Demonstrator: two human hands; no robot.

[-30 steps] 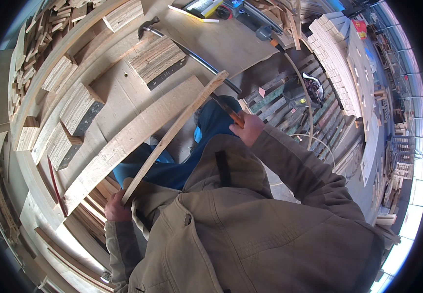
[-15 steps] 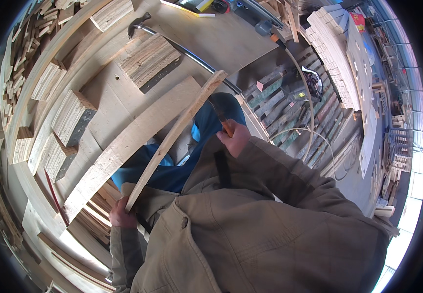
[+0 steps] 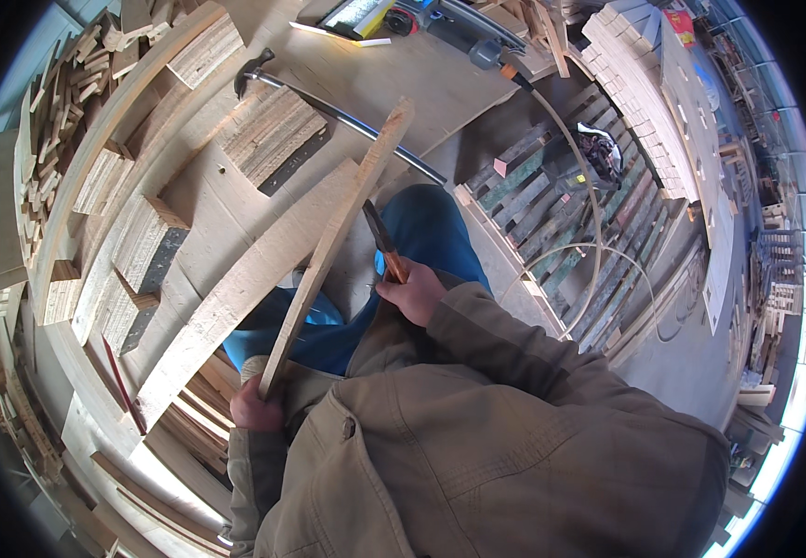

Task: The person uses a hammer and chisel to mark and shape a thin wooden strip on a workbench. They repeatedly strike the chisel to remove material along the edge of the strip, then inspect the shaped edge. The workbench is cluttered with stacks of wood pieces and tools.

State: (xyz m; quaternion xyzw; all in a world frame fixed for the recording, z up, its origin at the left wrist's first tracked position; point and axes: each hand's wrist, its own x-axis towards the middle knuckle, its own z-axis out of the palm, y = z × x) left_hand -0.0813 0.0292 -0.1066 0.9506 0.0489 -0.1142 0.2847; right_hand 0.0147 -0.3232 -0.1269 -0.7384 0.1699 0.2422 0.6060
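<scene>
My left hand (image 3: 256,405) is closed round the lower end of a long thin wooden strip (image 3: 333,240), which slants up and away over my lap. In my right hand (image 3: 414,296) is the orange-brown handle of a dark, narrow-bladed tool (image 3: 381,229); whether it is a knife or a chisel I cannot tell. Its blade points up and left, with its tip close to the strip's right edge; contact is unclear. Beneath the strip, a wide curved board (image 3: 235,302) runs across the worktable.
A hammer (image 3: 328,110) lies beyond a layered wood block (image 3: 273,139). More blocks (image 3: 150,237) stand at the left beside a long curved frame piece (image 3: 96,121). A corded power tool (image 3: 477,51) lies at the back, its cable trailing over a slatted pallet (image 3: 552,200) at the right.
My right hand has moved left with the tool, closer to the strip. The strip's far end has tipped upward, and the strip stands steeper in view. The whole view has shifted slightly.
</scene>
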